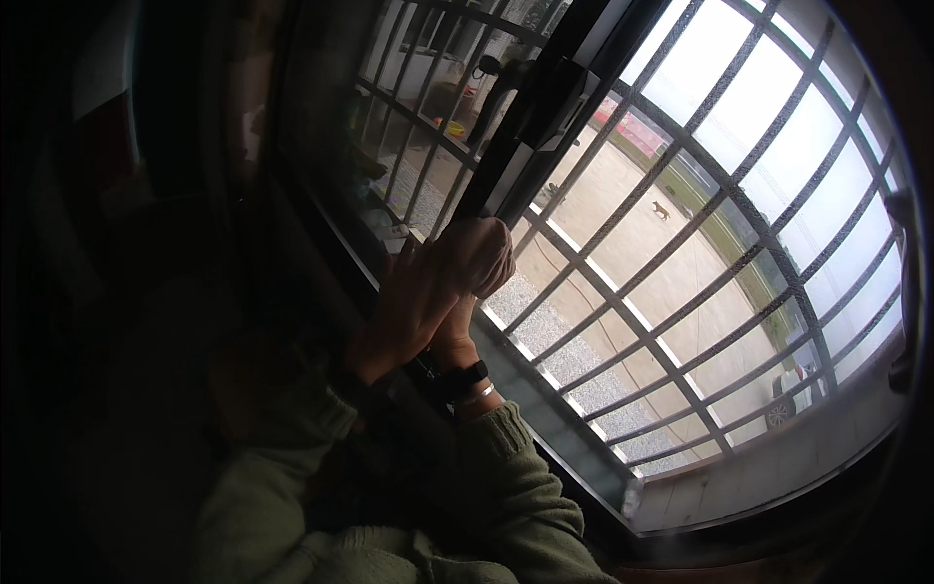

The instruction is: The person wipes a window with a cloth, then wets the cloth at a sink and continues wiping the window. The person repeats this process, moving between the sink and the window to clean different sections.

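My left hand (400, 314) and my right hand (455, 332) are raised close together, overlapping, at the lower end of a dark window sash frame (503, 171). A bunched, pinkish-brown thing, perhaps a cloth (490, 255), shows at the far end of the hands. Which hand holds it cannot be told, as the fingers are mostly hidden or in shadow. A black band (465, 379) and a silver bracelet (480, 395) circle my right wrist. Both arms wear green knitted sleeves. Above the hands, a dark window handle (496, 98) is on the sash.
Metal security bars (642, 285) span the window. Below them runs the window's lower track (576, 467). A small pale object (394, 232) lies by the sill, left of the hands. Outside are a paved yard (620, 219), a dog (660, 211) and part of a white car (792, 394).
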The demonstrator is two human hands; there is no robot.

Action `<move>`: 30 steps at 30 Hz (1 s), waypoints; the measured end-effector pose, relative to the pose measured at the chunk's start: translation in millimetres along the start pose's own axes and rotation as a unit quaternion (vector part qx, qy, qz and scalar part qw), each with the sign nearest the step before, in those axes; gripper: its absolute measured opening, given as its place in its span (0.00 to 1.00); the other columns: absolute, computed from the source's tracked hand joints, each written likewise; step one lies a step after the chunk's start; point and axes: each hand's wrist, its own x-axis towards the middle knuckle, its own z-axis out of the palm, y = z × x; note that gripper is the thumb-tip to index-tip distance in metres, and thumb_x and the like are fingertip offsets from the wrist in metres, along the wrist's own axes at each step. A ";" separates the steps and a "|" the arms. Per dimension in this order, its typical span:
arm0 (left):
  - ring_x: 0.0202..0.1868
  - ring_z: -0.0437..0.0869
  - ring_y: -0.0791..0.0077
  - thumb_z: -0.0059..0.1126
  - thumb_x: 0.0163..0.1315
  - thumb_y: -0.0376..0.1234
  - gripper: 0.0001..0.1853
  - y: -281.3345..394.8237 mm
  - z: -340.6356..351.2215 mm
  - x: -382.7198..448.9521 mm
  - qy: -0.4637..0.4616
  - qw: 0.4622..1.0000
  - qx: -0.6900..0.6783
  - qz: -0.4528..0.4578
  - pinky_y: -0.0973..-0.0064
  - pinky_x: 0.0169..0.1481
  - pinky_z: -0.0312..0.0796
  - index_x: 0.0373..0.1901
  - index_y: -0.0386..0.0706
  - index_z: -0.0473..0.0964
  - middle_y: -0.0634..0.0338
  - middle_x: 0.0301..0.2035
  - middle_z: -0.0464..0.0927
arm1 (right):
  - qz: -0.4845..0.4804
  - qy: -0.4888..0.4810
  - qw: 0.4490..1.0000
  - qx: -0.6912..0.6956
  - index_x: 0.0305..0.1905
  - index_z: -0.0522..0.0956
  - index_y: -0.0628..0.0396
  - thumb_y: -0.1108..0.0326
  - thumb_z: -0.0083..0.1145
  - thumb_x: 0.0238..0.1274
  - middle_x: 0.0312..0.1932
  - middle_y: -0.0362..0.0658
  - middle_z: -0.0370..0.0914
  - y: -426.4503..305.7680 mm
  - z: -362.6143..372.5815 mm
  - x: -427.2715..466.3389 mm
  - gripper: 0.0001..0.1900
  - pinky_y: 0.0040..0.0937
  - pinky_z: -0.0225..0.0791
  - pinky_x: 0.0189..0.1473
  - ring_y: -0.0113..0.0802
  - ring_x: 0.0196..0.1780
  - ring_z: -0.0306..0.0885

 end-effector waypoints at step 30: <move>0.75 0.62 0.51 0.50 0.76 0.45 0.30 131.6 14.2 -21.3 -0.014 0.987 -0.159 0.004 0.55 0.75 0.61 0.75 0.42 0.62 0.48 0.73 0.61 | -0.199 0.111 0.860 -0.456 0.51 0.76 0.60 0.71 0.53 0.60 0.45 0.52 0.77 -79.7 -213.7 120.2 0.14 0.46 0.62 0.55 0.46 0.51 0.75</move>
